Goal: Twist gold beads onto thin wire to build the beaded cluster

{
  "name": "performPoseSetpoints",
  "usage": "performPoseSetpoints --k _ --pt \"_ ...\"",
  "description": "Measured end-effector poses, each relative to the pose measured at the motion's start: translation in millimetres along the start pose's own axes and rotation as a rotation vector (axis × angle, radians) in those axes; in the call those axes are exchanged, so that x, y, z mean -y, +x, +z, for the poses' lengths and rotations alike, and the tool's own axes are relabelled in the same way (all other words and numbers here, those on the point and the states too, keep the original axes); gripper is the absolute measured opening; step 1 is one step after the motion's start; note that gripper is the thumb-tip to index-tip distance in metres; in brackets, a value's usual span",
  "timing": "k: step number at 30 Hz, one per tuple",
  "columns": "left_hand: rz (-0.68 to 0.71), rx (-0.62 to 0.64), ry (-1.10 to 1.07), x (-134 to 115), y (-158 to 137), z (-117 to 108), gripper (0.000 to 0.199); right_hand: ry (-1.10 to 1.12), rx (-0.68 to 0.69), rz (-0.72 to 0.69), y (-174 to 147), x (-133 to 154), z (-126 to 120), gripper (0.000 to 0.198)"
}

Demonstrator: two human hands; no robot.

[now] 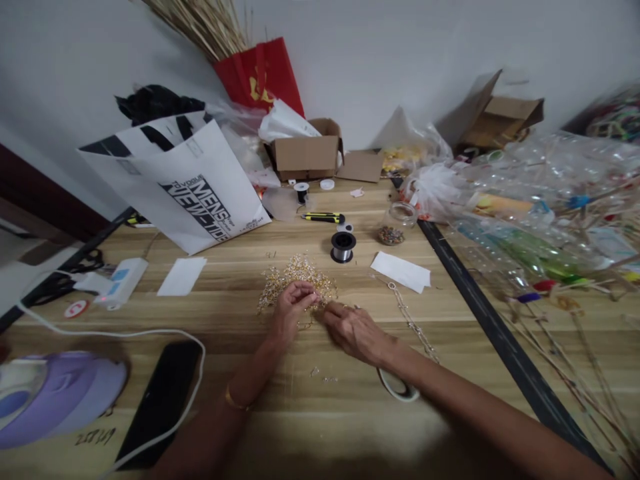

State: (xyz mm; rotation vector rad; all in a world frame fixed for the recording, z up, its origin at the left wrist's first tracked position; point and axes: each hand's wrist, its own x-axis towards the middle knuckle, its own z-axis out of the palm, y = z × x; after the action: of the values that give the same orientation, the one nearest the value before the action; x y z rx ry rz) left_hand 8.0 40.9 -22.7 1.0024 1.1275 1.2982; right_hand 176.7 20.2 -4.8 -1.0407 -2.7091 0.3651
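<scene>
My left hand is at the near edge of a heap of small gold and clear beads, thumb and fingertips pinched together. What it pinches is too small to make out. Close to its right is my right hand, palm down with the fingers curled in; anything in them is hidden. A pale loop with a dark inner edge shows beneath my right forearm, its kind unclear. Several tiny clear pieces lie nearer me. A thin beaded chain stretches along the table right of my hand.
Beyond the beads are a wire spool, a yellow-black utility knife and a glass jar with colourful beads. White paper lies right. Plastic bottles crowd the right side. A phone, cable and power strip are left.
</scene>
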Motion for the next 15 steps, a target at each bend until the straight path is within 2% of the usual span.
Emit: performPoseSetpoints --k 4,7,15 --pt "0.001 0.011 0.020 1 0 -1 0.023 0.230 -0.194 0.114 11 -7 3 0.006" --pt "0.016 0.020 0.048 3 0 -2 0.023 0.374 -0.317 0.123 18 -10 5 0.007" --pt "0.012 0.042 0.101 -5 -4 2 0.020 0.420 -0.380 0.068 24 -15 10 0.009"
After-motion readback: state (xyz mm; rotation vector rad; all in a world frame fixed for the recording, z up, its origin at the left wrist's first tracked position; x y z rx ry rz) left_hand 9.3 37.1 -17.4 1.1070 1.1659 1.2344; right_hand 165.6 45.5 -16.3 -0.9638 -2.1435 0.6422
